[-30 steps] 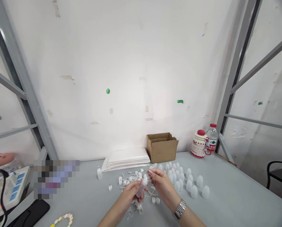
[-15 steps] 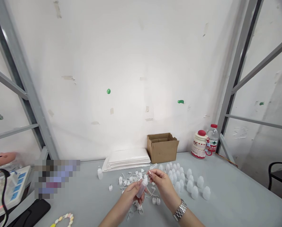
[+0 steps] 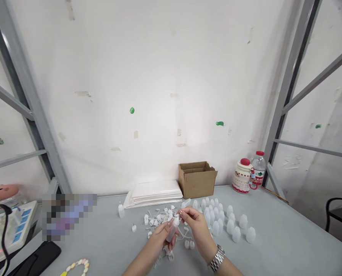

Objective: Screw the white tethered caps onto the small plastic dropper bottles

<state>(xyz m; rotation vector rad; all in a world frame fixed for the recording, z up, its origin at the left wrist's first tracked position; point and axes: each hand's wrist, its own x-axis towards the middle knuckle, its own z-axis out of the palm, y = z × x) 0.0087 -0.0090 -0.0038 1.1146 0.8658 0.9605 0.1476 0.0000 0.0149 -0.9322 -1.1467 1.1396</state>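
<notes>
My left hand point(image 3: 159, 235) is wrapped round a small translucent plastic bottle point(image 3: 172, 230), held tilted above the grey table point(image 3: 274, 245). My right hand point(image 3: 194, 224), with a metal watch on the wrist, pinches a small white cap at the bottle's top. Under and behind the hands lies a scatter of white caps and plugs point(image 3: 156, 219). To the right stand several small white bottles point(image 3: 228, 224) in loose rows.
A stack of white padded envelopes point(image 3: 155, 193) and an open cardboard box point(image 3: 197, 178) sit against the wall. A red-lidded jar point(image 3: 241, 175) and a water bottle point(image 3: 257, 168) stand at the back right. A black phone point(image 3: 34, 260), a bead bracelet point(image 3: 76, 266) and a power strip point(image 3: 12, 226) lie left.
Both hands have shifted slightly lower and closer to me with the bottle; the grip is unchanged.
</notes>
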